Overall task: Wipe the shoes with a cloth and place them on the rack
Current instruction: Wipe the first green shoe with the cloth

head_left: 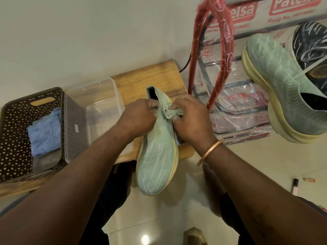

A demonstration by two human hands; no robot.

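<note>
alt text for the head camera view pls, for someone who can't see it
Two hands hold a pale green shoe over a wooden table, the left hand gripping its collar, the right hand pinching bunched fabric on it. Left: a brown basket holding a blue cloth, and a clear tub; right: a matching shoe and dark shoe on a rack.

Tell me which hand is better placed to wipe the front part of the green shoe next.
The right. The right hand holds what looks like a bunched cloth against the green shoe, whereas the left hand grips the shoe's collar and probably steadies it.
</note>
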